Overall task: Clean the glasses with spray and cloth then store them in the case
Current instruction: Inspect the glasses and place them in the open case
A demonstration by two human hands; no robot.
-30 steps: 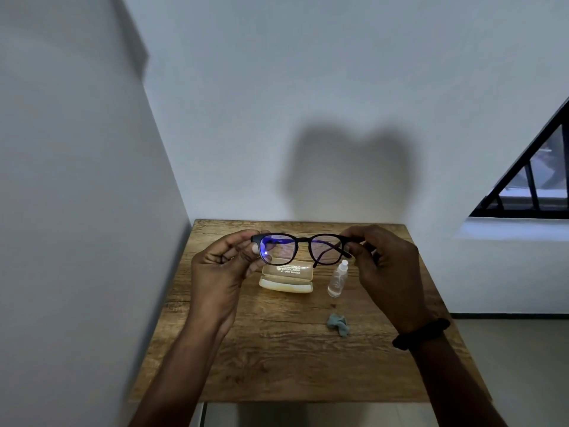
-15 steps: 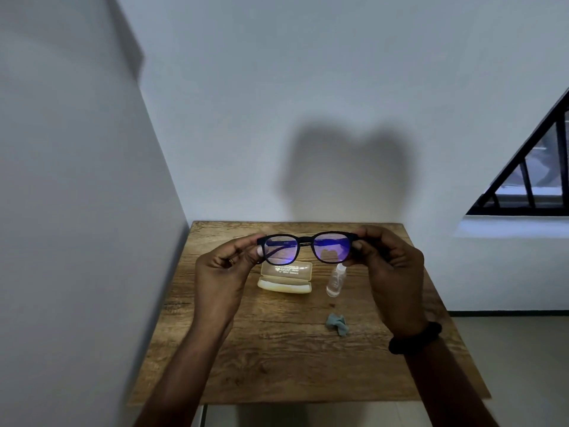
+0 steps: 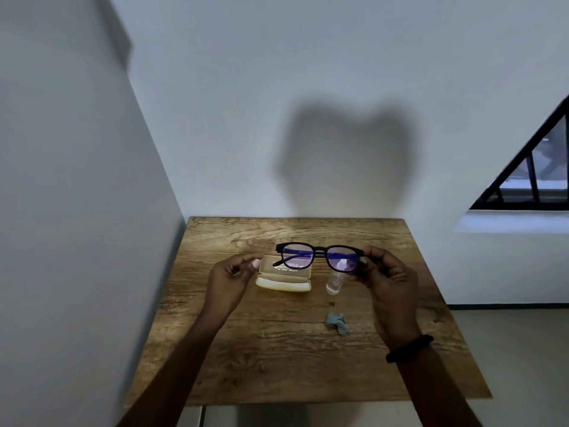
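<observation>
The fingers (image 3: pixel 246 261) of the left hand (image 3: pixel 231 278) have let go of the glasses (image 3: pixel 320 255), which they pinched at the left end half a second ago. Now they are loosely curled and hold nothing, and the thumb tip is just beside the left end of the case (image 3: pixel 283 280); I cannot tell if it touches it. The left wrist is bent a little, and the forearm goes down toward the front left corner of the table (image 3: pixel 277 365).

The fingers (image 3: pixel 374 257) of the right hand (image 3: pixel 388 282) still pinch the right end of the frame, thumb against the curled fingers. This hand alone holds the glasses in the air, the lenses level and facing the person, one temple folded behind the left lens. The glasses are over the middle of the table, above the case and the spray bottle (image 3: pixel 334 283). The right forearm, with a dark wristband (image 3: pixel 409 348), goes toward the front right corner.

The case lies open, the bottle stands just to its right, and the cloth (image 3: pixel 337 322) lies crumpled nearer the front edge.
</observation>
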